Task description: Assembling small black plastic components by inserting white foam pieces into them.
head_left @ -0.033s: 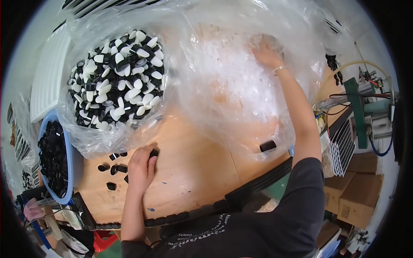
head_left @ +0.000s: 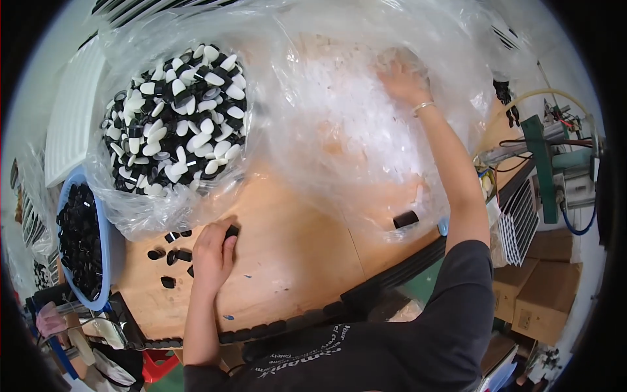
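"On the table [head_left: 294, 261], what do we have at our left hand [head_left: 210, 253]?"

"We have a black cap [head_left: 232, 230] pinched between thumb and fingers, showing at the fingertips. Loose caps [head_left: 183, 255] lie just beside the hand, on its left."

"And our right hand [head_left: 406, 83]?"

"We have that arm stretched far forward, the hand at the right bag [head_left: 294, 65], by the far right edge of some whitish bits [head_left: 366, 111]. Clear plastic and blur veil the fingers, so we cannot tell whether they pinch anything or are spread."

"What else do we see around us?"

"Beyond our left hand, the left bag [head_left: 137, 215] surrounds a heap [head_left: 176, 124] of black and white pieces. Left of the loose caps we have a blue tub [head_left: 116, 251] full of black parts [head_left: 80, 235]. At the right bag's near edge, a dark tube [head_left: 405, 219] lies on its side."
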`<move>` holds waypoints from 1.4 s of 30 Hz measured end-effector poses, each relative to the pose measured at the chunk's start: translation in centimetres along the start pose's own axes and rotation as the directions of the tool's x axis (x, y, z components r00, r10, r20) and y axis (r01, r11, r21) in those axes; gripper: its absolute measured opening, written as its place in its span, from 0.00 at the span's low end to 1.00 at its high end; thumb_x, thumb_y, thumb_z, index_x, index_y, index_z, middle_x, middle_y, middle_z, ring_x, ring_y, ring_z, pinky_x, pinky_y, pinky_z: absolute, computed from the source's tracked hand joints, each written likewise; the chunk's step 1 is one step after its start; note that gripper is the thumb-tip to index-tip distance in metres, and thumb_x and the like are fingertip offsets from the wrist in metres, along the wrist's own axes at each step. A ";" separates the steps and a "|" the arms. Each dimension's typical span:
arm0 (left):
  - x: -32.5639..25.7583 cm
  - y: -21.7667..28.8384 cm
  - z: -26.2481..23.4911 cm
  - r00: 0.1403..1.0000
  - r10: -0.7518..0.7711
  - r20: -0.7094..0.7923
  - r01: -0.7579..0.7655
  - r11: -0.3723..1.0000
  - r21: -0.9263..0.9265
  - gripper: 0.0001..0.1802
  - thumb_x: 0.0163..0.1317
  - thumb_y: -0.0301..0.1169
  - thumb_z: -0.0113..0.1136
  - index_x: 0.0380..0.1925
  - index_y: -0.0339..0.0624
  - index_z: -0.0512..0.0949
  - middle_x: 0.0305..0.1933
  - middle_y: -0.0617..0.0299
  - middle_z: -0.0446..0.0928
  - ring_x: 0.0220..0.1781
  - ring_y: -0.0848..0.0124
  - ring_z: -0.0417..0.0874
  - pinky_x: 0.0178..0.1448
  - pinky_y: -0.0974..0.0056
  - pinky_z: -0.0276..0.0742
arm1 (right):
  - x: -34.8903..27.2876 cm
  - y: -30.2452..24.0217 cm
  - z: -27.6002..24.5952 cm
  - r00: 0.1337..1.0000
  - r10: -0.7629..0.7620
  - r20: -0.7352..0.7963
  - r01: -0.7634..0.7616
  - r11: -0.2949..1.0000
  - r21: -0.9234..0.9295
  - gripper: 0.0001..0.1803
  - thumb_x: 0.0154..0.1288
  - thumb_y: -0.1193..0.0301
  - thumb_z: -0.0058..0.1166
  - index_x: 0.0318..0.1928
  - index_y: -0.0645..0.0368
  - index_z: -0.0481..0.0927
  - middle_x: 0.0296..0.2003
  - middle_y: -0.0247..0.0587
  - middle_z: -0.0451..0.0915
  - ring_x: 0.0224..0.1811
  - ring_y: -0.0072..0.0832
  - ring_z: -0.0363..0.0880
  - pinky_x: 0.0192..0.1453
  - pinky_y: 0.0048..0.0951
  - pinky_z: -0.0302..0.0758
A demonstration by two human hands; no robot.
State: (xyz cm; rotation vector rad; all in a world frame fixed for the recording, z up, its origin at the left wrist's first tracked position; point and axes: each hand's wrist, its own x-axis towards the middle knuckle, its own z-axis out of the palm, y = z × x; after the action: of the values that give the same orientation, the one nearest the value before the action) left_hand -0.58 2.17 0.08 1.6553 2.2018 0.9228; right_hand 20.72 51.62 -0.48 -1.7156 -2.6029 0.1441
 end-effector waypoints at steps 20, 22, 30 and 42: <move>-0.8 -0.6 0.0 0.998 0.041 0.055 -0.040 0.999 -0.012 0.15 0.64 0.24 0.51 0.50 0.35 0.75 0.41 0.46 0.76 0.44 0.49 0.76 0.50 0.57 0.72 | -6.9 0.5 -3.9 0.937 -0.339 0.081 0.273 0.858 0.435 0.41 0.61 0.44 0.55 0.67 0.57 0.64 0.64 0.54 0.68 0.64 0.46 0.69 0.66 0.37 0.66; -0.8 -0.5 0.0 0.997 0.081 0.014 -0.080 0.996 -0.025 0.15 0.62 0.23 0.52 0.49 0.35 0.75 0.38 0.46 0.76 0.42 0.49 0.76 0.48 0.54 0.72 | -6.1 1.4 -2.5 0.956 -0.261 0.134 0.198 0.912 0.360 0.48 0.55 0.38 0.55 0.67 0.56 0.64 0.62 0.57 0.69 0.64 0.50 0.69 0.66 0.37 0.67; -0.7 -0.4 -0.1 0.997 0.075 0.026 -0.075 0.997 -0.021 0.15 0.63 0.23 0.52 0.50 0.35 0.75 0.39 0.45 0.76 0.43 0.49 0.76 0.50 0.56 0.72 | -6.9 -3.6 -1.5 0.938 -0.334 0.090 0.318 0.936 0.154 0.53 0.51 0.30 0.50 0.66 0.60 0.65 0.59 0.61 0.71 0.65 0.56 0.66 0.67 0.43 0.64; -1.2 -0.5 -0.5 0.998 0.068 0.017 -0.068 0.998 -0.004 0.15 0.62 0.21 0.52 0.49 0.35 0.75 0.40 0.47 0.76 0.43 0.49 0.77 0.50 0.58 0.73 | 0.1 -8.3 -3.3 0.948 -0.300 -0.109 0.318 0.913 0.255 0.43 0.59 0.37 0.47 0.64 0.59 0.69 0.57 0.54 0.75 0.62 0.47 0.71 0.66 0.40 0.66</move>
State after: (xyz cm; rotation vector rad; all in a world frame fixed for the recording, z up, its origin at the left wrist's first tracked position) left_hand -0.81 0.80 -0.03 1.7402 2.1434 0.9260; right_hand 13.26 48.66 3.56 -1.1848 -2.6163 0.4034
